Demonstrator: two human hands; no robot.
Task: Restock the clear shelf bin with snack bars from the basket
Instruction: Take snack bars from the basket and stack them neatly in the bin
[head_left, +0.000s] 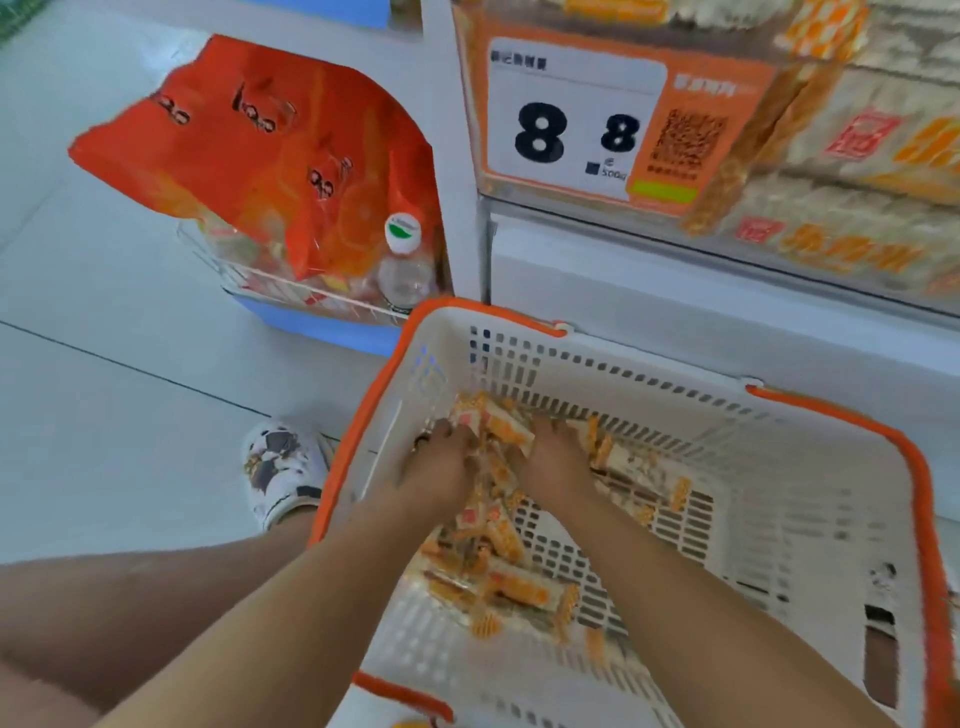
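From the head camera, a white basket (779, 499) with an orange rim sits on the pale floor against the shelf unit, and both bare arms reach down into it. To its left stand a water bottle (405, 265) and a red-orange bag (260, 156) in a wire tray, with a patterned shoe (283, 467) near the basket's corner. Above, the clear shelf bin (857, 171) already holds wrapped bars behind an 8.8 price tag (576, 130). The snack bars (498, 577) lie heaped in the basket's left half, long axes pointing every way. The left hand (441, 462) and right hand (556, 457) press together around a bunch, fingers curled in.
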